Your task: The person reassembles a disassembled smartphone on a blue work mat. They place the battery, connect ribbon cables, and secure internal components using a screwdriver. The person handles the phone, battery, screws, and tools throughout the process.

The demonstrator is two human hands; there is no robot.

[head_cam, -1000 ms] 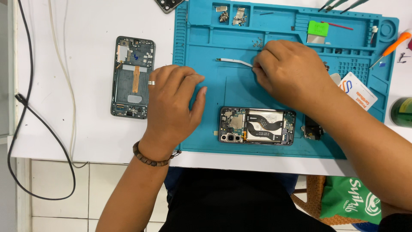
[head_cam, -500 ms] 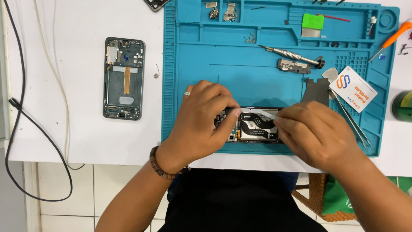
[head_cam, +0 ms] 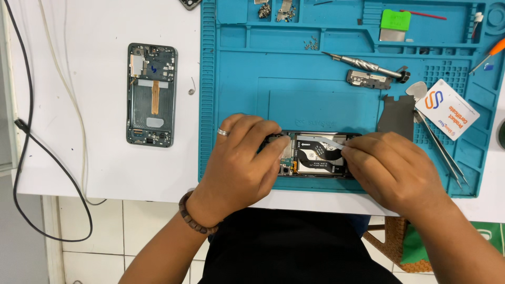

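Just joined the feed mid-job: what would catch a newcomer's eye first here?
Both hands meet over an opened phone at the near edge of the blue work mat: the left hand steadies it, the right hand holds a thin pale tool to its insides. A second opened phone lies alone on the white table, left of the mat.

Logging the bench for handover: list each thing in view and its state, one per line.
Opened phone: back off, internals exposed, on mat.
Left hand: steadying the phone's end.
Right hand: holding flat tool on phone.
Second phone: opened, untouched, on white table.
Screwdriver: lying unused.
Tweezers: lying unused.
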